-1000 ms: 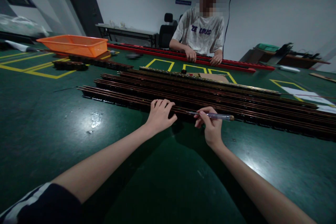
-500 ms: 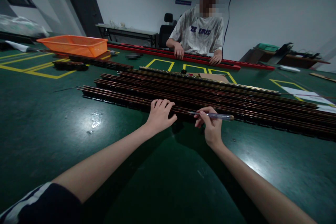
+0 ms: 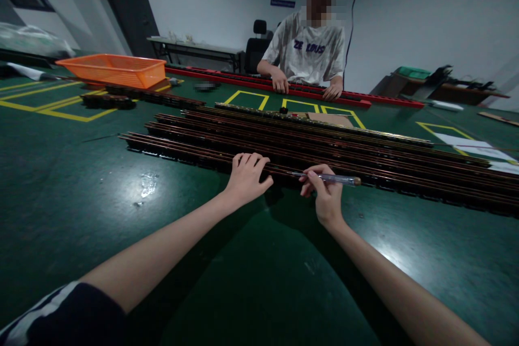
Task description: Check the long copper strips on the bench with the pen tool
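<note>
My left hand (image 3: 246,177) lies over the nearest long dark rail (image 3: 182,154), fingers bent across its top and the thumb on the near side. In my right hand (image 3: 326,194) is a slim screwdriver (image 3: 343,179) with a clear handle, held like a pen. Its thin metal shaft points left, and the tip is at the same rail, just right of my left hand. Whether the tip sits in a screw is too small and dark to tell. More long rails with coppery edges (image 3: 227,132) lie side by side behind it.
Across the green table (image 3: 259,292) a co-worker (image 3: 310,51) has both hands at a long red rail (image 3: 352,98). An orange basket (image 3: 117,73) stands at the back left, near short dark pieces (image 3: 108,101). Cardboard (image 3: 330,119) and white paper (image 3: 466,144) lie beyond the rails.
My hands and the screwdriver are almost exactly where they were. Across the table, the co-worker's hand on the left of the picture has shifted slightly to the right along the red rail.
</note>
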Demonstrator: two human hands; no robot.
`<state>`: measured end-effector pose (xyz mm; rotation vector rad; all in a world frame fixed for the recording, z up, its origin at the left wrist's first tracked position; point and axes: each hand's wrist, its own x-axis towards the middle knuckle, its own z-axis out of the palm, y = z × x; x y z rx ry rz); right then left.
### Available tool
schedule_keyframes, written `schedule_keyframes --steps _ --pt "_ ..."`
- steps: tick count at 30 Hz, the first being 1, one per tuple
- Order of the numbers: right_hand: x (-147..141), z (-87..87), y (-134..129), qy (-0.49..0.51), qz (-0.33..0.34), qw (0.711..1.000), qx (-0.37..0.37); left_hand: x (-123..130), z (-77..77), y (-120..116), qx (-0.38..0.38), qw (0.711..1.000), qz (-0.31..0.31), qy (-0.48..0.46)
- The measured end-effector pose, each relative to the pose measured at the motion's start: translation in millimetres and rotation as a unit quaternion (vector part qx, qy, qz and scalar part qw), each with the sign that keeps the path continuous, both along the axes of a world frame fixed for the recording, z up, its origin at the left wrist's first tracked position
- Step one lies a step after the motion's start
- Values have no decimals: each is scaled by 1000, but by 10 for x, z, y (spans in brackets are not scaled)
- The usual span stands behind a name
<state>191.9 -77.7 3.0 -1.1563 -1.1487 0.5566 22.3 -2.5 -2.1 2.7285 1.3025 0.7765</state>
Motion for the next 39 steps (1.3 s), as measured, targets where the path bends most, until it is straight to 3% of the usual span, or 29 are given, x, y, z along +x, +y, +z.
schedule_keyframes --steps 39 --pt "-15 0 -2 13 -19 1000 11 9 -50 16 30 999 3 11"
